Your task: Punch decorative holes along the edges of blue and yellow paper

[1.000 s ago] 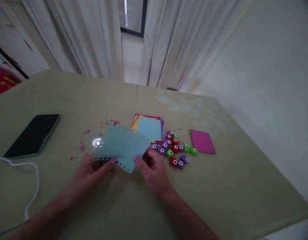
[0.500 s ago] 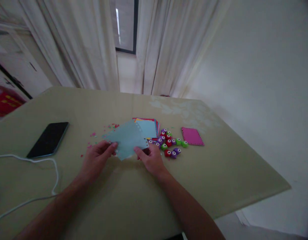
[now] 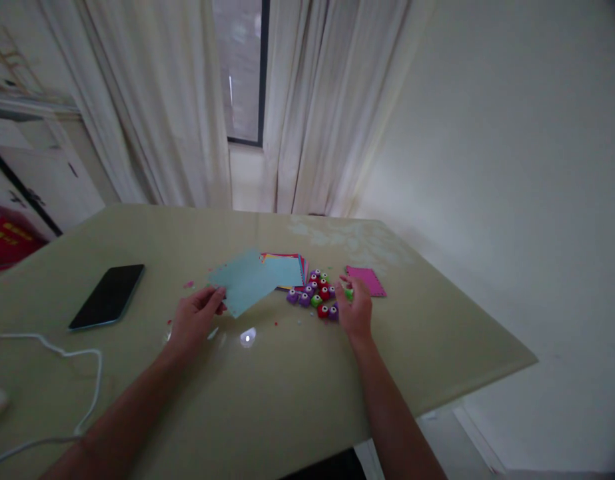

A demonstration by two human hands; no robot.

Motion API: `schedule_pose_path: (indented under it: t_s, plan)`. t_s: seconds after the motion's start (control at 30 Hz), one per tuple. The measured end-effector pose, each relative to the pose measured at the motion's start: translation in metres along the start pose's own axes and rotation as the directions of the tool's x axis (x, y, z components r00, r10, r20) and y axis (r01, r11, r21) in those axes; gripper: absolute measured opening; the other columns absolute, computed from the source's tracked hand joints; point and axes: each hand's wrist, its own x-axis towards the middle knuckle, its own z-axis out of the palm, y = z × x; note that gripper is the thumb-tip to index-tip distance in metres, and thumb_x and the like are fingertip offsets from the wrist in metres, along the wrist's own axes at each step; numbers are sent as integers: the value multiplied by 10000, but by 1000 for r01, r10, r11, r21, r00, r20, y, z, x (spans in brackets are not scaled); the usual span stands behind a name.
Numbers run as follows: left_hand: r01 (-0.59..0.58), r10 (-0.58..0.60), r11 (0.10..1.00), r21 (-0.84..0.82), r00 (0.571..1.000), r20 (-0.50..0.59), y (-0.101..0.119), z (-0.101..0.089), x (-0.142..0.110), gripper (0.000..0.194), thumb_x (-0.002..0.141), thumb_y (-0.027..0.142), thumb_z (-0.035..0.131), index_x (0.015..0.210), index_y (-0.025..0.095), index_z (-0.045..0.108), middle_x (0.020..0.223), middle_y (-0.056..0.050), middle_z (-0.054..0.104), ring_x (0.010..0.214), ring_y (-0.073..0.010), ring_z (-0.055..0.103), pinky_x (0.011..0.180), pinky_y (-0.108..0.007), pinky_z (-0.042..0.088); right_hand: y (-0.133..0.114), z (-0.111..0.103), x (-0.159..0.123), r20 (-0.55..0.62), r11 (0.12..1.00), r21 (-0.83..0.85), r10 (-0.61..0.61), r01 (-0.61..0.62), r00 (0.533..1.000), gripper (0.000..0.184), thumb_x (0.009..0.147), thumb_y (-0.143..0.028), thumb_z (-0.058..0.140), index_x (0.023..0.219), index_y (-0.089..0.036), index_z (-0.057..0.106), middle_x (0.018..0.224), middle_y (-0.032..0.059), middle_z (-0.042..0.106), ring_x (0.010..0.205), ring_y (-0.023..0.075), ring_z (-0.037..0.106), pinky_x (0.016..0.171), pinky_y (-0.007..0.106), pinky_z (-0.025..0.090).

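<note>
While our left hand (image 3: pixel 194 319) keeps to the near-left edge of the light blue paper sheet (image 3: pixel 247 283), thumb on top and fingers underneath in a closed pinch, the sheet slants over the middle of the table (image 3: pixel 267 400). Its longer direction seems to run from near our left fingertips, away and to the right; one corner points roughly back at us. Its right side overlaps the view of the stack of coloured cards (image 3: pixel 286 271); contact there, can't tell.

Our right hand (image 3: pixel 356 313) is off the sheet, over the right side of the googly-eyed beads (image 3: pixel 304 299), fingers loosely curled and part open; a green one shows by them, touch unclear. Beads are purple, red and green, bunched just right of the stack. Magenta card (image 3: pixel 368 281) lies flat beyond the right hand. Paper dots (image 3: pixel 188 285) are scattered near the left hand.

Tabletop is pale green and glossy, with a leafy pattern at the far right. Black-screened tablet (image 3: pixel 107 297) lies flat at left, long side slanting away to the right; white cable (image 3: pixel 98 380) curves nearer us. Behind: pale curtains (image 3: pixel 162 100), dark-framed window (image 3: pixel 244 73), white cabinet (image 3: pixel 42 173) at left, plain wall (image 3: pixel 487 200) at right.
</note>
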Motion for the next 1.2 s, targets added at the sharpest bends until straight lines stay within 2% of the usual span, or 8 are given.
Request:
schedule_pose_path:
  t_s: [0.27,0.57,0.73,0.87,0.97,1.1,1.13,1.2]
  plan:
    - [12,-28,997,70,972,231,4,-16,3,575,764,777,744,691,216,638,598,43,502,577,-156,478,543,-247,343,64,-11,10,190,999,-32,24,-18,982,512,1026,-603,566,1242,-180,757,1276,214,761,1223,375,672,1136,603,480]
    - [76,-160,986,149,690,706,26,-5,-24,531,760,728,779,782,199,747,667,1,654,587,-165,568,560,-245,379,67,21,33,397,998,68,-24,-3,918,507,999,-618,623,1225,-185,759,1264,175,767,1176,312,721,1065,489,565]
    - [107,-254,966,236,567,784,22,2,-38,477,767,648,793,967,217,752,727,-15,734,638,-222,698,531,-251,409,71,23,34,411,996,84,-2,-36,912,494,1030,-600,586,1220,-176,754,1237,175,767,1107,286,747,992,449,601]
    - [128,-316,947,294,521,793,21,-1,-41,790,749,621,807,1408,218,641,757,1,746,608,-232,703,539,-277,455,73,22,32,418,995,89,-6,-34,908,468,1036,-587,585,1210,-188,759,1216,162,776,1110,285,743,1014,457,585]
    - [-42,-314,914,404,559,768,29,-10,-45,934,802,672,760,1575,202,527,811,-19,755,687,-264,727,594,-313,500,72,20,30,425,995,92,-18,-23,905,451,1033,-575,595,1213,-196,762,1225,154,778,1134,286,731,1052,469,563]
    - [-336,-102,691,640,831,547,35,-17,-65,883,918,717,639,1595,157,545,1062,-143,798,961,-359,768,846,-434,569,69,20,31,427,994,108,-38,-10,904,437,997,-565,661,1219,-202,763,1245,152,774,1173,296,715,1084,476,542]
    - [-400,-9,667,629,840,543,32,-16,-73,823,957,703,605,1587,175,564,1210,-175,784,1089,-377,754,942,-477,569,69,20,32,422,994,113,-39,-10,906,442,993,-566,665,1222,-200,762,1249,155,770,1177,300,712,1085,480,542]
    - [-600,176,619,506,734,656,22,-12,-91,688,1006,660,601,1572,270,599,1534,-163,658,1363,-387,650,1129,-528,512,69,20,35,409,993,120,-38,-13,912,457,1000,-575,645,1223,-194,764,1254,164,763,1188,310,704,1087,496,540]
